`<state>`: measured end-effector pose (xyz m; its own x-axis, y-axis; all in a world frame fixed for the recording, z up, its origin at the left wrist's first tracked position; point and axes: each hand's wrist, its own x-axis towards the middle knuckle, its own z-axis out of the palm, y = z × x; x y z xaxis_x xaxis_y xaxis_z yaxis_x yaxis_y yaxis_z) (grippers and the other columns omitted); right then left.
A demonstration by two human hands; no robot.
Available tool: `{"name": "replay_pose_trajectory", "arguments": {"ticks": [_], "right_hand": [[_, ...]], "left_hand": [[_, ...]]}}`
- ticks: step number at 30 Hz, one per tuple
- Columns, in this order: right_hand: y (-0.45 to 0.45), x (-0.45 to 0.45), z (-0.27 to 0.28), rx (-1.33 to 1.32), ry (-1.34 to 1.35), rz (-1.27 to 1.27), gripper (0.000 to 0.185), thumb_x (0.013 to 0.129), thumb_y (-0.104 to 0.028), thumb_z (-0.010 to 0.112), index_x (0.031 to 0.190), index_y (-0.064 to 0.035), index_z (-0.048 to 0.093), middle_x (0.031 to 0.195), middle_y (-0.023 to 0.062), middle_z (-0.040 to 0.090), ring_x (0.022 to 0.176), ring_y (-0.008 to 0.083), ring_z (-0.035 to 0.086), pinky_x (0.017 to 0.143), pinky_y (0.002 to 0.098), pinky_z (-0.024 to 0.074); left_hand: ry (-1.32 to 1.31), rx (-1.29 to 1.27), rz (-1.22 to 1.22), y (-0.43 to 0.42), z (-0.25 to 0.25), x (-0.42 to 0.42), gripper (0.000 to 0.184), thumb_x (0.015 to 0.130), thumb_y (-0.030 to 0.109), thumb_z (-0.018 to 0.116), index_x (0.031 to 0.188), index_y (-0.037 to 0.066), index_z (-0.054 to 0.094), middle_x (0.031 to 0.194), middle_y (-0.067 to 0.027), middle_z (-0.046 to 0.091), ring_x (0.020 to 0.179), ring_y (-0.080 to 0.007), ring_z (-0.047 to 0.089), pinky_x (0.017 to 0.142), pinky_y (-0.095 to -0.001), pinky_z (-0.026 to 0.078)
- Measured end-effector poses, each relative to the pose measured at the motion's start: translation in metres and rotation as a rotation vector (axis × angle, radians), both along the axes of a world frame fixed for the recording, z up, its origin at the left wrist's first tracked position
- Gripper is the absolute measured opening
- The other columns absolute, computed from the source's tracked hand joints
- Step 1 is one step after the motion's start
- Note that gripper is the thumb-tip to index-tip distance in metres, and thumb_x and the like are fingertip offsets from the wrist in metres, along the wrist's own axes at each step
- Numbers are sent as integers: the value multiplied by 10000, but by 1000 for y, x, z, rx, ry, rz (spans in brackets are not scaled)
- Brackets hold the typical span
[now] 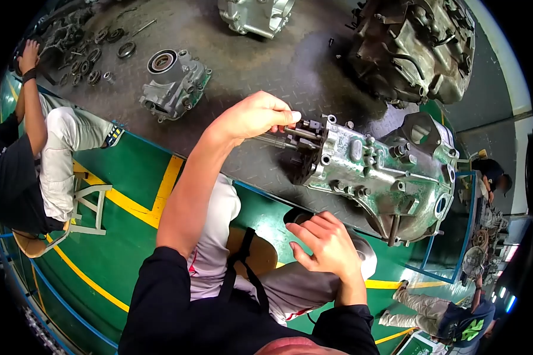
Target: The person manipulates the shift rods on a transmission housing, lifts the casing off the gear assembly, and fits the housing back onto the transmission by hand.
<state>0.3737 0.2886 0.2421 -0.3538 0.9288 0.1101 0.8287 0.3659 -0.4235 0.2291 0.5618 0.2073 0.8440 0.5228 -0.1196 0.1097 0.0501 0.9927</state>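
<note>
My left hand [256,118] reaches over to the near end of a metal gearbox housing [391,171] on the bench. Its thumb and fingers are pinched together beside the shift rods [305,135] that stick out of that end. What lies between the fingertips is hidden. Just below the rods, a splined shaft [270,139] also points out to the left. My right hand [327,244] hangs in front of the bench edge, below the housing. Its fingers are loosely bent and apart, with nothing in them.
A smaller silver casing [176,86] sits at left on the steel bench [243,65]. Another casing [256,16] and a large gearbox [411,50] stand farther back. Bearing rings [125,49] lie at the far left. A seated person [18,154] works there; others are at right.
</note>
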Motion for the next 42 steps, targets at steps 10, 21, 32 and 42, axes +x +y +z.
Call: {"name": "replay_pose_trajectory", "arguments": {"ticks": [10, 21, 32, 42], "right_hand": [[-7, 5, 2, -23, 7, 0, 282, 844, -193, 725, 1095, -67, 703, 766, 33, 596, 738, 221, 600, 782, 357, 484], [-9, 11, -1, -33, -44, -45, 296, 836, -196, 722, 1099, -63, 700, 766, 40, 606, 751, 230, 611, 770, 364, 486], [-31, 28, -6, 28, -15, -118, 376, 815, -172, 663, 1146, 4, 652, 832, 167, 619, 789, 386, 577, 786, 476, 444], [-28, 30, 2, 51, -3, -20, 370, 941, -210, 635, 1239, 7, 660, 901, 194, 648, 853, 390, 622, 797, 478, 476]], "left_hand": [[115, 15, 42, 3, 3, 3, 335, 977, 326, 687, 887, 8, 743, 816, -5, 670, 760, -100, 542, 714, -261, 435], [21, 89, -16, 0, 7, 6, 362, 975, 330, 676, 872, -14, 719, 794, -1, 654, 750, -105, 542, 715, -264, 448], [-39, 68, 140, -10, -2, 1, 347, 920, 324, 746, 927, -21, 777, 763, -40, 709, 694, -106, 621, 673, -296, 523], [-68, 36, 192, -17, 1, 8, 254, 904, 209, 728, 835, -34, 753, 703, -32, 665, 644, -108, 582, 613, -284, 476]]}}
